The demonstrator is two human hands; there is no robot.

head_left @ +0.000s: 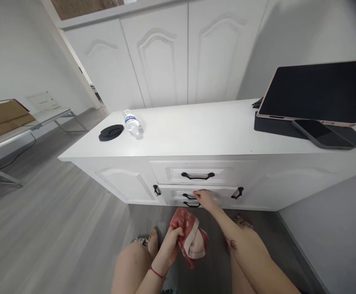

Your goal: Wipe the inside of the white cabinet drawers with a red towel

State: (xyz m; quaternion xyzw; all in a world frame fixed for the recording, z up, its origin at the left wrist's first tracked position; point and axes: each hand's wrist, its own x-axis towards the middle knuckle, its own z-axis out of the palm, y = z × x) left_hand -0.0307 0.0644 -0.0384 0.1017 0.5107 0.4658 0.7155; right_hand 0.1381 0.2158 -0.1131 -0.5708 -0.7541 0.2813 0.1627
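In my left hand is a bunched red and white towel, which hangs above the floor before the cabinet. My right hand reaches to the middle drawer of the white cabinet, its fingers closed at that drawer's black handle. The hand covers part of the handle. Above it, the top drawer has its own black handle. Another black handle shows just below. The middle drawer's front appears to stand slightly out.
On the white cabinet top lie a clear water bottle and black round pieces. At the right, a tablet stands tilted behind a phone. A glass table with a brown paper bag is at left.
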